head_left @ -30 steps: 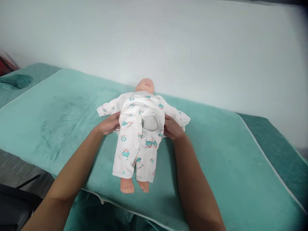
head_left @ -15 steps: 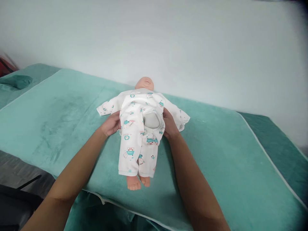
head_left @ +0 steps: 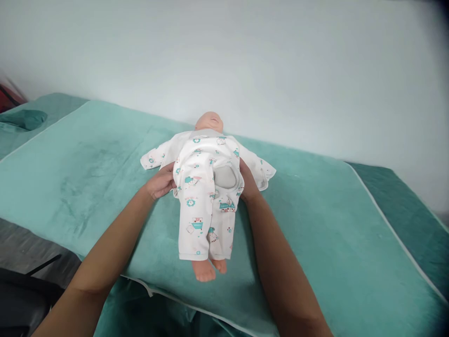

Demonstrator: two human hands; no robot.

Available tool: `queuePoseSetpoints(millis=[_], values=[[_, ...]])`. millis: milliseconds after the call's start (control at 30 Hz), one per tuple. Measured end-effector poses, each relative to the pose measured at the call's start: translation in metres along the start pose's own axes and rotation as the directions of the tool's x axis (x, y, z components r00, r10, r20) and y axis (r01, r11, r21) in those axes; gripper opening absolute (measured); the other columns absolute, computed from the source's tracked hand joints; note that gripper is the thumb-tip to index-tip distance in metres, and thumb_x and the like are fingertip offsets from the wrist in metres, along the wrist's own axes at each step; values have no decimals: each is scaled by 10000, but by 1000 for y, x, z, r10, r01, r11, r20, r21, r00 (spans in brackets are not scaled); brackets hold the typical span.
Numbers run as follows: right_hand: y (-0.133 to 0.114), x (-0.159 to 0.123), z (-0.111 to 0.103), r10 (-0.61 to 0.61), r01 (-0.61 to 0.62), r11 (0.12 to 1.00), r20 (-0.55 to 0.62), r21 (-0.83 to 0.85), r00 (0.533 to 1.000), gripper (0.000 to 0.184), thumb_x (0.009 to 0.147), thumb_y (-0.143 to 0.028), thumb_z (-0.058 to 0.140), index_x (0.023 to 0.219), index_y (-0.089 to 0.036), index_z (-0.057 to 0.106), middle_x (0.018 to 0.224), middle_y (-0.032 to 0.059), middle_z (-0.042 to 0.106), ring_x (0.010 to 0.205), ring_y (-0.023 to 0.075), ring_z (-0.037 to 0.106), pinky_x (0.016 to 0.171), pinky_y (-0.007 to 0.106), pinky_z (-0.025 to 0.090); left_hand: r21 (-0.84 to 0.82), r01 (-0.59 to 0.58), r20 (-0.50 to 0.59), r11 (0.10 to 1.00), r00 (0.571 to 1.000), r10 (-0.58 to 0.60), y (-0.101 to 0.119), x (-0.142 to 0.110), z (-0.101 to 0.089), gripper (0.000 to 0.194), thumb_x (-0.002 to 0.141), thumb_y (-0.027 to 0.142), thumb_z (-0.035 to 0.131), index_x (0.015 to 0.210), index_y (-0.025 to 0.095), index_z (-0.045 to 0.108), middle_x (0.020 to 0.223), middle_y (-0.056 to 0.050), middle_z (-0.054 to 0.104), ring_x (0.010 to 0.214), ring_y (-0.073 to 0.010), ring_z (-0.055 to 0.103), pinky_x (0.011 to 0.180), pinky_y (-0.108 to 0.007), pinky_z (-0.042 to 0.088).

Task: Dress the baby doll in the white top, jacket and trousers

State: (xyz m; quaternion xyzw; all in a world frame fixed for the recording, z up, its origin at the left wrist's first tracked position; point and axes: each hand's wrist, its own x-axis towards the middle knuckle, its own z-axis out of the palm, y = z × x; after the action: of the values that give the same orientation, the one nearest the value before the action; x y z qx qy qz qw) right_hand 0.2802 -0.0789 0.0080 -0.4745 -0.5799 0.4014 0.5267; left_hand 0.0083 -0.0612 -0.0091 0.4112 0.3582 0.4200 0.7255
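A baby doll (head_left: 209, 122) lies on its back on the teal cover, head toward the wall and bare feet (head_left: 204, 270) toward me. It wears a white printed top whose sleeve (head_left: 154, 157) spreads out to the left. White printed open-crotch baby pants (head_left: 196, 201) cover its legs and reach up over its belly; pale grey shows through the round opening. My left hand (head_left: 162, 181) is closed on the left side of the pants, thumb and fingers at the cloth. At the opposite side my right hand (head_left: 248, 181) grips the pants, its fingertips hidden behind them.
The padded teal cover (head_left: 322, 224) spreads over the table, its light-edged front border hanging near me. A plain white wall (head_left: 280, 70) rises directly behind the doll's head. A black object (head_left: 21, 299) stands at lower left, by the grey floor.
The pants and the doll's legs and feet have shifted a little to the right and toward me. More of the top shows below the neck. Both hands keep their hold at the sides.
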Motion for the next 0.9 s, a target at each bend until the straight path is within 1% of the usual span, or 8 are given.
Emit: queuePoseSetpoints(millis=[167,300,400,533,600,733,833,900], values=[[-5,-1,-1,41,-40,999,76,-11,996,498,781,-497,770,1189,-220,697,1326,91,690,1295,328,580,1147,487,435,-7,-15,-70,1000,997,14,-3,3,2,435,737,270,821,1151,175,727,1140,-97,767,1033,-265,723,913,-394,600],[-5,-3,-1,91,-99,994,158,42,983,502,735,-464,819,1169,-224,738,1328,96,701,1288,350,598,1143,510,456,18,-74,-59,997,995,75,-2,-1,9,541,709,250,842,1229,222,695,1217,-77,742,1094,-266,700,906,-372,590],[-4,-4,-1,100,-118,989,179,93,979,518,771,-468,794,1234,-248,720,1368,69,681,1324,337,579,1147,498,465,33,-121,-70,992,990,123,-1,-3,10,571,691,214,838,1242,238,687,1238,-69,731,1101,-270,693,881,-359,588],[-3,-4,0,16,-40,992,189,120,982,539,820,-448,773,1321,-271,681,1470,38,606,1400,307,518,1205,458,412,41,-115,-77,993,990,118,0,-2,11,529,671,182,829,1187,201,714,1169,-79,754,1044,-278,708,850,-365,587],[-3,-4,2,-11,-20,986,185,167,983,531,815,-420,786,1317,-285,683,1460,29,615,1393,302,528,1196,454,424,20,-127,-86,992,988,128,-1,-1,12,502,671,187,830,1162,191,724,1144,-77,762,1027,-274,713,862,-373,586],[-2,-4,6,4,-40,963,134,265,991,501,783,-412,804,1261,-305,702,1324,4,708,1332,306,585,1139,472,472,-49,-152,-134,987,980,144,-5,1,16,446,689,207,827,1123,183,729,1121,-78,769,1021,-273,720,906,-401,584],[-1,-4,8,11,-42,955,104,293,994,448,754,-402,817,1180,-292,727,1213,0,753,1267,301,629,1102,472,495,-58,-167,-145,984,977,157,-8,3,18,415,709,224,819,1109,170,722,1135,-89,762,1035,-268,716,919,-395,582],[0,-2,9,1,-25,957,83,289,997,416,749,-387,817,1143,-283,734,1202,5,755,1226,289,649,1090,459,504,-44,-172,-145,984,976,164,-9,4,20,417,712,226,813,1113,165,714,1137,-91,757,1035,-264,710,908,-388,583]])
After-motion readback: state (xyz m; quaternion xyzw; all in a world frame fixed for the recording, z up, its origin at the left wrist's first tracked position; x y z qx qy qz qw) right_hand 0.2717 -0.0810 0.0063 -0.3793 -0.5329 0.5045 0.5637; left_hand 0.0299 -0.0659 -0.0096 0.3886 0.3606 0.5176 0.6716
